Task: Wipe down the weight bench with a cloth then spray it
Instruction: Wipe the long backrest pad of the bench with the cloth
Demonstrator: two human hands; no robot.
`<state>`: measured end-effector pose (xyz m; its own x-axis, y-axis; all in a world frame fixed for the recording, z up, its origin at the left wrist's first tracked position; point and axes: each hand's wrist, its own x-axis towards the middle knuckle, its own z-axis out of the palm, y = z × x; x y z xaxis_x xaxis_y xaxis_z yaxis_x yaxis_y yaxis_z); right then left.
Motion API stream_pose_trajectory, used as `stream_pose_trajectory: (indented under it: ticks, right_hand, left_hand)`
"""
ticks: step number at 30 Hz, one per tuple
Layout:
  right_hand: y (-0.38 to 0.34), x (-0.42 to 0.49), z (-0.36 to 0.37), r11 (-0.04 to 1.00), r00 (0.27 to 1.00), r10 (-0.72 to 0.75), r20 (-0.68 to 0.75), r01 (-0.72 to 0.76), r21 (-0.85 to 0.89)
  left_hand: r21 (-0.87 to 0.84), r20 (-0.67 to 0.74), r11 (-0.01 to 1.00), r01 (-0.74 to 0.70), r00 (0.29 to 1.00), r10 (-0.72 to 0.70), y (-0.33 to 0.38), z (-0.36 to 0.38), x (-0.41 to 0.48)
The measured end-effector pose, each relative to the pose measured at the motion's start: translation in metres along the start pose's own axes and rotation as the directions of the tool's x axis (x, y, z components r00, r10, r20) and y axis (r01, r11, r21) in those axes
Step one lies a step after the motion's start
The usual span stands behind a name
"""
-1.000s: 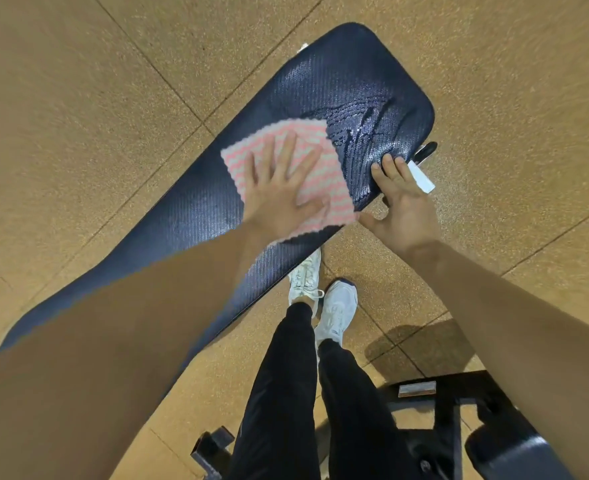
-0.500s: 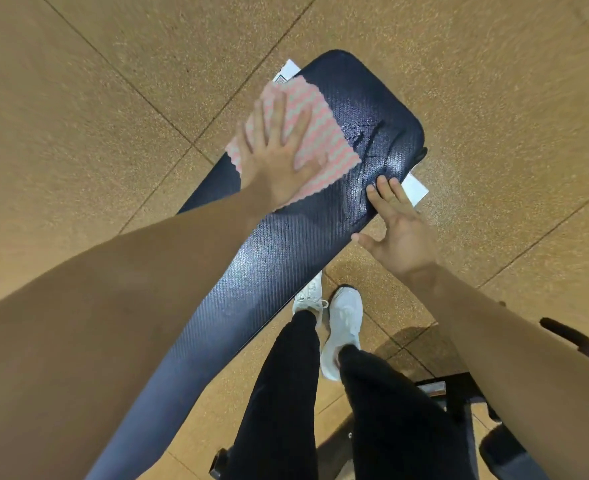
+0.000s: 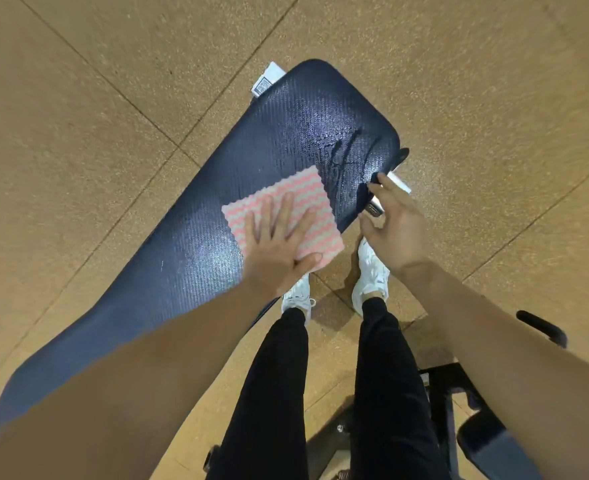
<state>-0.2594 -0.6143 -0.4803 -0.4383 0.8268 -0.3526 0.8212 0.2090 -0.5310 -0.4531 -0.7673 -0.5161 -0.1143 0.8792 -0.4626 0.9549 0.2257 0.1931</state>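
While flat on cloth (image 3: 287,195) at bench (image 3: 303,126) edge, L hand (image 3: 277,249) grip wide; R hand (image 3: 398,230) wide, alongside.

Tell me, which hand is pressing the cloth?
The left hand, flat on the pink-striped cloth; the right hand is at the bench edge, off the cloth.

The floor (image 3: 78,133) is tan, speckled rubber laid in large tiles, with thin dark seams (image 3: 140,109) running diagonally. At lower right stands a black metal frame (image 3: 442,386) beside a dark padded piece (image 3: 493,452); a black curved bar (image 3: 542,329) lies near the right edge.
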Motion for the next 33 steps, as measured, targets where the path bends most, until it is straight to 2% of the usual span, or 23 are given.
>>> stream_pose_trajectory:
  ticks: [2, 5, 7, 11, 15, 20, 23, 26, 29, 33]
  right_hand:
    - [0.005, 0.012, -0.010, 0.997, 0.997, 0.069, -0.020, -0.069, 0.016]
    - [0.009, 0.034, -0.020, 0.984, 0.986, 0.149, 0.068, -0.155, 0.085]
    - [0.010, 0.050, -0.022, 0.980, 0.984, 0.150, 0.099, -0.161, 0.114]
    - [0.015, 0.068, -0.022, 0.970, 0.989, 0.138, 0.060, -0.147, 0.196]
    - [0.017, 0.065, -0.023, 0.934, 0.981, 0.180, 0.067, -0.192, 0.301]
    - [0.017, 0.066, -0.021, 0.872, 0.964, 0.249, 0.090, -0.263, 0.412]
    - [0.015, 0.065, -0.021, 0.845, 0.956, 0.270, 0.119, -0.294, 0.446]
    - [0.013, 0.064, -0.023, 0.830, 0.954, 0.268, 0.137, -0.301, 0.469]
    - [0.014, 0.064, -0.025, 0.826, 0.956, 0.268, 0.118, -0.291, 0.484]
    - [0.022, 0.058, -0.035, 0.824, 0.934, 0.354, -0.043, -0.290, 0.487]
  left_hand:
    - [0.005, -0.007, 1.000, 0.002, 1.000, -0.002, 0.002, -0.001, 0.004]
    - [0.007, -0.016, 1.000, -0.002, 1.000, 0.002, 0.006, -0.008, 0.023]
    - [0.001, -0.020, 1.000, 0.001, 1.000, -0.001, 0.005, -0.017, 0.050]
    - [0.031, -0.026, 0.997, 0.076, 0.997, -0.076, -0.001, -0.052, 0.113]
    - [0.028, -0.114, 0.986, 0.165, 0.980, -0.161, -0.007, -0.084, 0.168]
    - [0.014, -0.029, 0.970, 0.243, 0.970, -0.242, -0.003, -0.109, 0.210]
    - [-0.003, -0.039, 0.964, 0.265, 0.963, -0.265, 0.003, -0.109, 0.212]
    - [0.002, -0.081, 0.976, 0.217, 0.973, -0.216, 0.018, -0.100, 0.200]
    - [-0.001, -0.045, 0.993, 0.119, 0.992, -0.119, 0.043, -0.082, 0.179]
    - [-0.095, -0.019, 0.995, -0.029, 0.999, 0.028, 0.078, -0.057, 0.139]
